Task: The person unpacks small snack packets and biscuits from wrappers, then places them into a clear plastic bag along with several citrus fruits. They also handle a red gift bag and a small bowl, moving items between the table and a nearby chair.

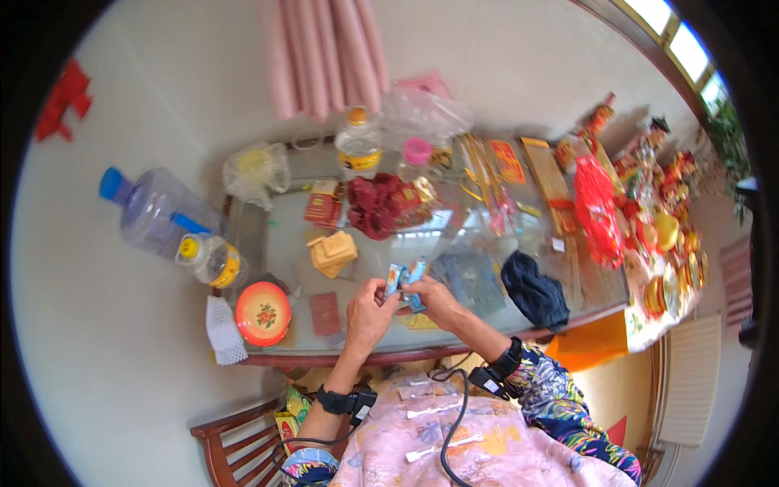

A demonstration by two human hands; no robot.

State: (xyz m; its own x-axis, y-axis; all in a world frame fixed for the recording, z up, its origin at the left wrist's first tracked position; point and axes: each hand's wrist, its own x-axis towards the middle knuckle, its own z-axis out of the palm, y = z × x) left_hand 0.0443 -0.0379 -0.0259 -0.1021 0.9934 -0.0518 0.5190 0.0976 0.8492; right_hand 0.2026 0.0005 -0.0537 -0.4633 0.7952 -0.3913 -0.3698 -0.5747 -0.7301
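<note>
Above the front part of the glass-topped table [377,341], my two hands meet. My left hand [370,313] pinches a small blue printed packet [394,277] between thumb and fingertips. Close beside it, my right hand [439,303] holds another blue packet [417,271]. A further blue piece [416,303] shows under the right fingers; whether it belongs to the same packet I cannot tell. Left of my hands lies a dark red booklet [325,314]. Beyond them sits a stack of tan square pieces [332,252].
An orange-red plate [263,313] with a flower print rests at the left corner. Plastic bottles [213,260] stand by the left edge. Dark red cloth [376,204] and red booklets [322,207] lie farther back. Dark blue cloth [534,289] and a red plastic bag [596,210] are rightward.
</note>
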